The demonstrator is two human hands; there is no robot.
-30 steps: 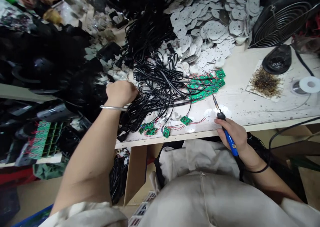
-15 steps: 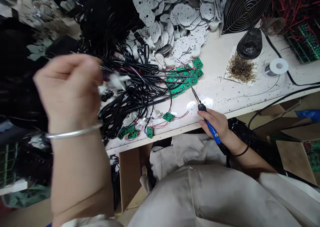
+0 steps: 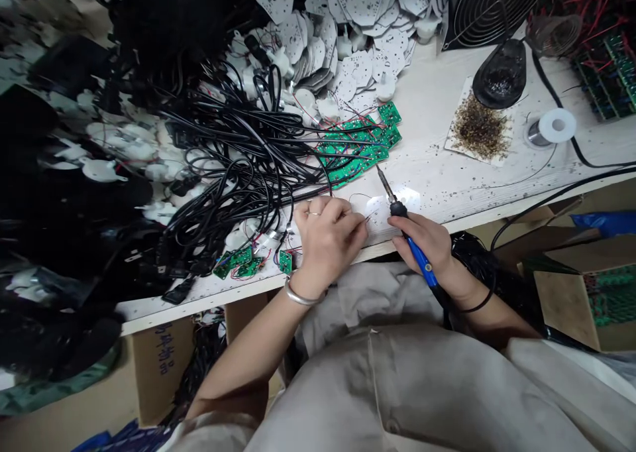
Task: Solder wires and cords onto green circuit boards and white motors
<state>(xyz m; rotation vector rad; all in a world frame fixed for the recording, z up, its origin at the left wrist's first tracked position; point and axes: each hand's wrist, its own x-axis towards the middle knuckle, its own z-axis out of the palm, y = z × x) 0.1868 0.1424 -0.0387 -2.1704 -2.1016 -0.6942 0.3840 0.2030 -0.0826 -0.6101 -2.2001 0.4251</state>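
Note:
My right hand [image 3: 426,243] grips the blue handle of a soldering iron [image 3: 417,256]. The iron's tip points up and left, close to a cluster of green circuit boards [image 3: 355,150] with black cables attached. My left hand [image 3: 330,233] is low over the bench front, fingers curled and pressed together. Thin wire ends [image 3: 368,219] show by its fingertips; what lies under or in the fingers is hidden. Left of that wrist are a small green board [image 3: 285,261] and several more boards [image 3: 238,263] with red wires, near the bench edge.
Black cables [image 3: 248,147] are heaped at centre left. White perforated plates [image 3: 360,1] pile up behind them. To the right are a fan [image 3: 491,8], a black dish [image 3: 499,74], a card with brown granules [image 3: 479,127] and a solder spool [image 3: 554,128]. An open box [image 3: 566,306] stands below.
My left hand has come from the raised left side down to the bench front, covering the spot where a lone circuit board lay. My right hand and the iron have hardly moved.

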